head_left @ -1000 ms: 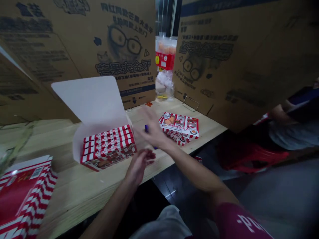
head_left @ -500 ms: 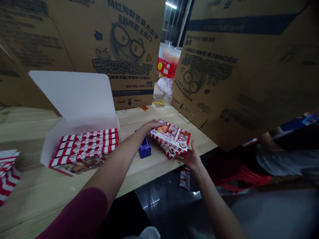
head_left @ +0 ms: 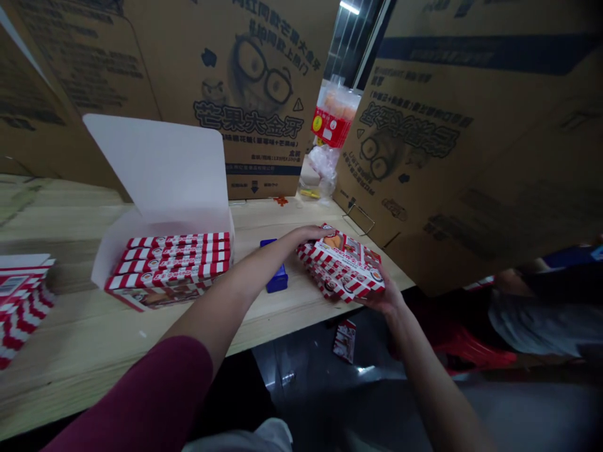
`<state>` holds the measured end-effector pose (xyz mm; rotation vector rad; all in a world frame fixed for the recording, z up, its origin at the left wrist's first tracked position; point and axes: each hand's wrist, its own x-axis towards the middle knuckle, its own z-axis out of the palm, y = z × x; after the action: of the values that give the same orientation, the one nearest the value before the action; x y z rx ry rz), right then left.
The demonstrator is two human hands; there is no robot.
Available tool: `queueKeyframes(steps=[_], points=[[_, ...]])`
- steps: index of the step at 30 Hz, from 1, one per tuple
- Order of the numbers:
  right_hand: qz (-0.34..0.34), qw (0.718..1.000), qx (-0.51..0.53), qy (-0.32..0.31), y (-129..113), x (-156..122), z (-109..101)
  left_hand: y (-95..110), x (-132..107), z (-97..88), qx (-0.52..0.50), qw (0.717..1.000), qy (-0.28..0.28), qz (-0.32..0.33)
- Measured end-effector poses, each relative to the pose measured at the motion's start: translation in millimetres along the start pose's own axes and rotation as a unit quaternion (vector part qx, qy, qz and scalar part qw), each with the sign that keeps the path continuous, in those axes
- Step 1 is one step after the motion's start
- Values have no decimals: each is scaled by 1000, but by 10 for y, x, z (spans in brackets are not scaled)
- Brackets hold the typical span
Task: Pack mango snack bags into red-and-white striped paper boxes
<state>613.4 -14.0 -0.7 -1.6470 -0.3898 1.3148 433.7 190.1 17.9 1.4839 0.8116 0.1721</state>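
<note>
A stack of flat snack boxes [head_left: 342, 263] with red-and-white stripes and food pictures sits tilted and fanned out at the table's right front edge. My left hand [head_left: 311, 233] grips its far left end, fingers bent over the edge. At the right end, my right hand [head_left: 389, 294] is closed around the boxes, with its thumb on the near side and its other fingers partly hidden below. Left of the stack, a blue tape-dispenser-like object [head_left: 277, 280] lies partly behind my left forearm. An opened white carton [head_left: 181, 166] holds several similar striped boxes [head_left: 174, 257] in a row.
More striped packaging [head_left: 23, 307] lies at the table's left edge. Large cardboard boxes [head_left: 183, 81] wall off the back and right. Between them stand a clear tub with a red label [head_left: 332, 122] and plastic bags. One small packet [head_left: 345, 341] is on the floor. Another person [head_left: 532, 307] sits at right.
My right hand has closed on the stack's right end, its fingers having been more spread before. The boxes are fanned wider and turned slightly. The view has shifted a little left.
</note>
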Motion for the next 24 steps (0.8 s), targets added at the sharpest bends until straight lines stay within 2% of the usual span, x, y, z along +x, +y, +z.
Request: queueKeyframes(steps=[3,6,8,11,14,17,19,21,24], points=[[-42,999,17,14,-52,-194,-65,194,-234,55,3,1000,17,23],[-136,990,25,10,73,-453,-104,211,-728,122,14,993,99,57],[-165,986,32,14,273,-604,-109,43,-1207,199,-2,981,160,109],[-143,989,21,-15,670,-742,13,-452,-2030,347,-97,950,222,195],[-135,985,-6,-105,994,-789,404,-1051,-2798,413,-164,915,314,192],[-192,945,-60,-259,1081,-790,1013,-1501,-3419,251,-199,885,383,175],[-248,903,-115,-331,1049,-772,1433,-1663,-3743,28,-206,864,418,190],[-294,872,-154,-359,1034,-738,1792,-1758,-3985,-212,-183,851,443,217],[-307,837,-185,-413,1141,-664,2160,-1919,-4164,-446,-122,864,437,221]])
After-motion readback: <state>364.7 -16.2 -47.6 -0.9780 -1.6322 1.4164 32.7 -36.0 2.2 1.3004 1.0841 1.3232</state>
